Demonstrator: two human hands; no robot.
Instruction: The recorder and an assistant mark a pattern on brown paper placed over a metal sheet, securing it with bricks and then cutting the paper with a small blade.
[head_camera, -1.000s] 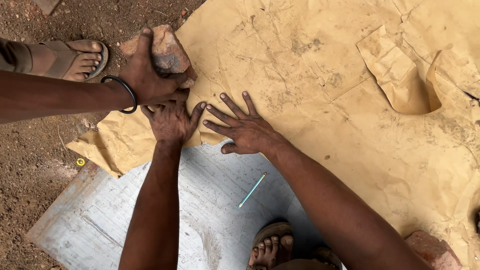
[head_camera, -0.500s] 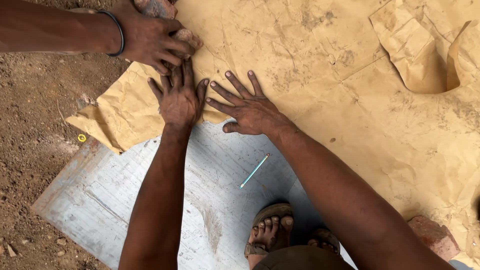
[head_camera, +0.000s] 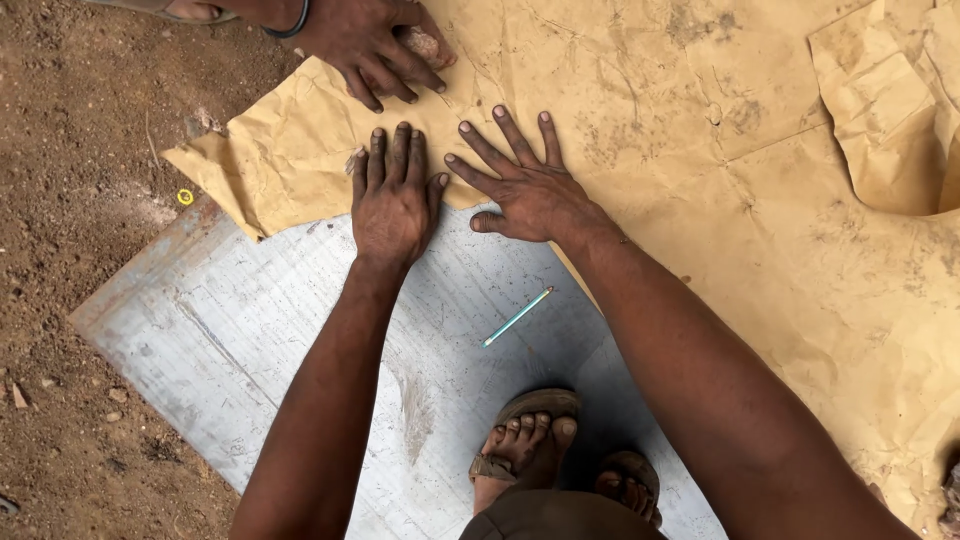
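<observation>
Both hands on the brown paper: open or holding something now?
Left hand: open, flat on the creased brown paper sheet.
Right hand: open, fingers spread, pressing it.

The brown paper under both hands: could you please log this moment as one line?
left hand: flat on brown paper | right hand: flat, fingers spread | paper over metal sheet | pencil on sheet | another person's hand on stone

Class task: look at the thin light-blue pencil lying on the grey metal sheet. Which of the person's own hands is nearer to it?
Right. The right hand lies flat just above the thin light-blue pencil; the left hand presses the brown paper farther off, up and left.
</observation>
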